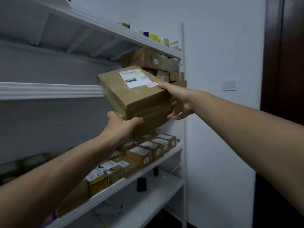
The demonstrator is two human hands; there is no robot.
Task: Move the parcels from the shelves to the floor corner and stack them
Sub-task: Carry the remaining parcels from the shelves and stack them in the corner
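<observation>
A brown cardboard parcel (131,97) with a white shipping label and a small red-edged sticker hangs in the air in front of the white shelves (49,90). My left hand (120,127) grips its near bottom corner from below. My right hand (178,102) clasps its right end, thumb on top by the sticker. More brown parcels (148,59) are stacked at the right end of the middle shelf behind it. Several small labelled parcels (141,153) sit in rows on the shelf below.
Tape rolls (158,37) stand on the top shelf. A dark small object (141,184) lies on the bottom shelf. A white wall with a switch plate (229,85) is to the right, and a dark wooden door frame (283,63) beyond it.
</observation>
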